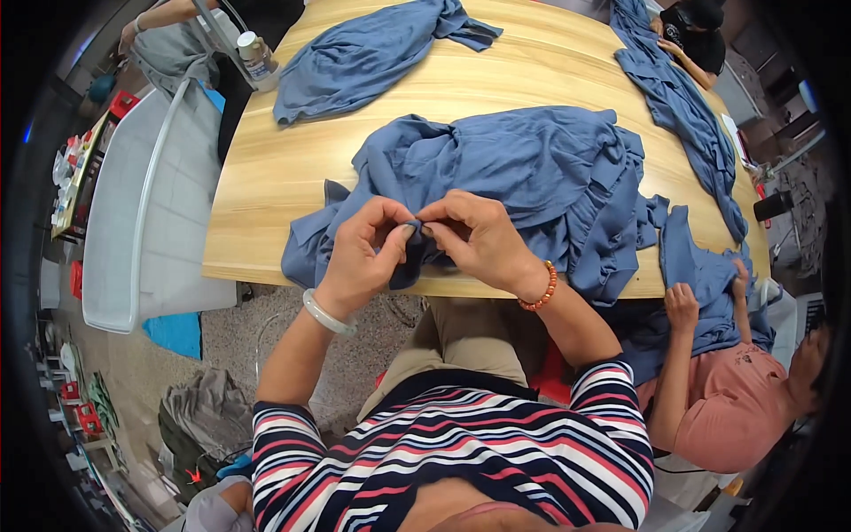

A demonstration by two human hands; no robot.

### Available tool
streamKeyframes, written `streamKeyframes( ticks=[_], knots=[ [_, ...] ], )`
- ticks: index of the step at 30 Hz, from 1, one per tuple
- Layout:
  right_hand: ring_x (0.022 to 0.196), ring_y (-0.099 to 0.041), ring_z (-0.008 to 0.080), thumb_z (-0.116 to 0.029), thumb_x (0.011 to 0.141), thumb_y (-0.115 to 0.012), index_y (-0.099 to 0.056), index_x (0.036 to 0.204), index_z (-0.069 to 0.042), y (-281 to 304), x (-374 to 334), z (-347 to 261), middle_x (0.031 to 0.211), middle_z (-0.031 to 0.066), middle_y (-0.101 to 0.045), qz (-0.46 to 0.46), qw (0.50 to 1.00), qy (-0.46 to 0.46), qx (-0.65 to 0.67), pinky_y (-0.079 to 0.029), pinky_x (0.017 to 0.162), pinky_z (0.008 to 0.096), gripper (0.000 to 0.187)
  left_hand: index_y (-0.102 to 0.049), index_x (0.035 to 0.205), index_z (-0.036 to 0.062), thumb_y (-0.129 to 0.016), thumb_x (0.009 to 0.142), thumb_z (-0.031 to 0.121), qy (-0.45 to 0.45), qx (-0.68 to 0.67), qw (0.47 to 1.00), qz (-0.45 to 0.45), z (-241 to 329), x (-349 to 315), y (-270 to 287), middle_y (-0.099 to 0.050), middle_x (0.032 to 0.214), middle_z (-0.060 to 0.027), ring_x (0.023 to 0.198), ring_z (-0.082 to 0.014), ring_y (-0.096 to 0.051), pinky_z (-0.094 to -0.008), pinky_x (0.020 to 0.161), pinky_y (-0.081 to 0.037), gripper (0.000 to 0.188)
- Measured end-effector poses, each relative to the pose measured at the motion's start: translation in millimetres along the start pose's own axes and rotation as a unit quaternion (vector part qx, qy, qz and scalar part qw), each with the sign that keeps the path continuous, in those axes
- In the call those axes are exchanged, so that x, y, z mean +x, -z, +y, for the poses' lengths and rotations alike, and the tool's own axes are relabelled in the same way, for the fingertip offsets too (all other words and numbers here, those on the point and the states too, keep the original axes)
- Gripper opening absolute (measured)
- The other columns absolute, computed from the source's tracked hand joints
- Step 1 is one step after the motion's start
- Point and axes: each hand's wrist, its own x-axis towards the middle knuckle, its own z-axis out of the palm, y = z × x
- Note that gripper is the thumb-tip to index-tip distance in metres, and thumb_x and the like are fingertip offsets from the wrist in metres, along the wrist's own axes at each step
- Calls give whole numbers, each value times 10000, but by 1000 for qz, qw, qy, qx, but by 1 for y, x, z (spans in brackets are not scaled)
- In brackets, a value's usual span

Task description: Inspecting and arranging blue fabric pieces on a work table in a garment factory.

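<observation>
A blue-grey garment [523, 164] lies bunched in front of me, part of it hanging over the table's near edge. My left hand [368, 248], with a pale bangle at the wrist, pinches a small fold of its cloth between thumb and forefinger. Close against it, my right hand [483, 239], wearing a beaded bracelet, pinches the same bit of cloth from the other side. The fingertips of both hands nearly meet. Whether anything small sits between them is too hidden to make out.
Another blue garment [372, 58] lies at the table's [275, 195] far side, near a bottle [257, 60]. A large pale bin [146, 204] stands on the left. At right, a person in a pink shirt [727, 403] handles blue cloth; another person [696, 40] sits at the far right.
</observation>
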Motion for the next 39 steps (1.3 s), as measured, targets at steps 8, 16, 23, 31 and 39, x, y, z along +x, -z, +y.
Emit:
streamKeyframes(
  ticks=[8,16,23,31,39],
  knots=[
    [666,-617,167,-10,820,-680,-701,976,0,7,9,-22,797,94,-641,-70,974,-95,193,-496,615,286,157,-560,1060,8,-625,899,1,-55,72,996,-12,10,-6,5,-586,895,-5,779,-62,-569,-213,683,-477,174],
    [636,-543,105,39,791,-697,-677,916,1,1,7,-26,835,55,-592,-36,999,36,-4,-434,565,245,132,-602,960,33,-699,729,11,-120,336,934,6,8,-5,5,-596,833,-112,754,-278,-618,-339,667,-500,252],
    [661,-556,78,74,798,-657,-626,915,21,9,-3,-24,930,52,-614,-32,999,30,6,-430,557,212,133,-580,891,55,-643,666,-23,-244,485,839,31,-6,11,-12,-581,897,-112,811,-320,-599,-423,679,-475,246],
    [594,-655,101,-117,949,-637,-582,1015,25,21,14,-41,795,43,-627,13,930,-230,286,-536,480,209,166,-586,1163,35,-775,751,75,-243,361,895,101,-5,-43,-34,-610,1205,-176,953,-333,-667,-370,762,-547,455],
    [798,-720,179,-76,970,-607,-577,1042,40,25,7,-31,916,89,-671,87,927,-150,333,-608,691,249,140,-659,908,-21,-703,839,13,1,60,998,25,-13,-24,-26,-617,847,24,653,-32,-478,-201,576,-388,89]
  ],
)
